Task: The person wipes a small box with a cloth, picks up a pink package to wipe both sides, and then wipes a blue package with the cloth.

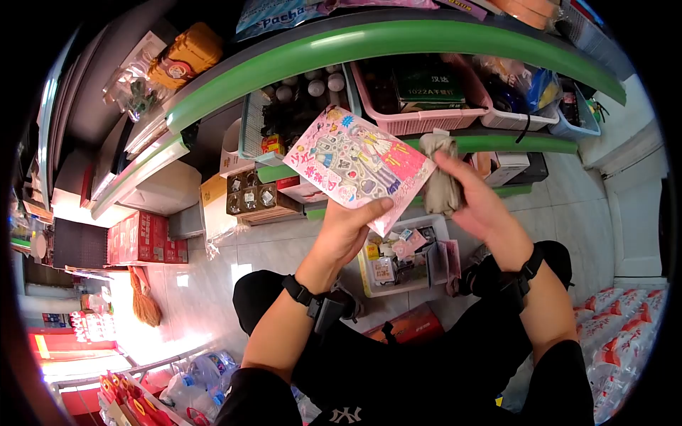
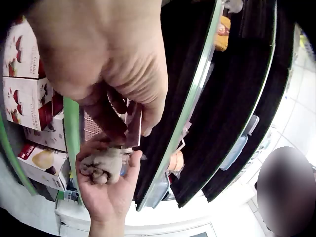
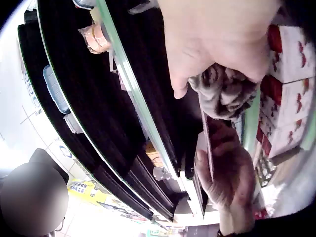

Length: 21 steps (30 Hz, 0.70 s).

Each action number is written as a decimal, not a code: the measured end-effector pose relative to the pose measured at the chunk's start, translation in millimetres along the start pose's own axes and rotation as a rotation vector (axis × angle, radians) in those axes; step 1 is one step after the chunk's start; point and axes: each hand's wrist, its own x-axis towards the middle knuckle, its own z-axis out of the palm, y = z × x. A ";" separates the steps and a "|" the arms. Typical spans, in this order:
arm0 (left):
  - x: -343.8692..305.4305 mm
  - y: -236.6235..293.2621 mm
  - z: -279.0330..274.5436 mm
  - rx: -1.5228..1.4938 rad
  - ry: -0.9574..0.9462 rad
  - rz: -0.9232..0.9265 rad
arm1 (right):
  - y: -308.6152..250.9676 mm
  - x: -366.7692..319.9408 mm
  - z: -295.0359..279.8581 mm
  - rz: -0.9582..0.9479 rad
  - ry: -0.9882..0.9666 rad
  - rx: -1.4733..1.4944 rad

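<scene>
A pink, colourfully printed sticker book with dressed figures on its cover is tilted up in front of the shelves. My left hand grips its lower edge, thumb across the cover and the other fingers behind it. In my right hand is a crumpled beige-grey cloth, held beside the book's right corner. The right wrist view shows the cloth bunched under the palm, close to the book's thin edge. From the left wrist, the cloth appears against the right palm.
Below the hands, a white bin of small packets stands on the tiled floor between the knees. Green-edged shelves hold a pink basket and other baskets. Red boxes and a broom are at left, wrapped packs at right.
</scene>
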 end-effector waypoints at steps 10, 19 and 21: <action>-3.4 -3.1 0.9 0.068 -0.003 -0.062 | -0.7 -11.6 11.0 -0.004 -0.081 -0.062; 9.7 0.0 5.8 0.056 0.083 0.110 | -6.8 -17.7 15.0 -0.427 0.126 -0.491; 5.7 0.2 8.5 0.148 -0.010 0.146 | 1.7 -22.7 24.0 -0.676 0.138 -0.759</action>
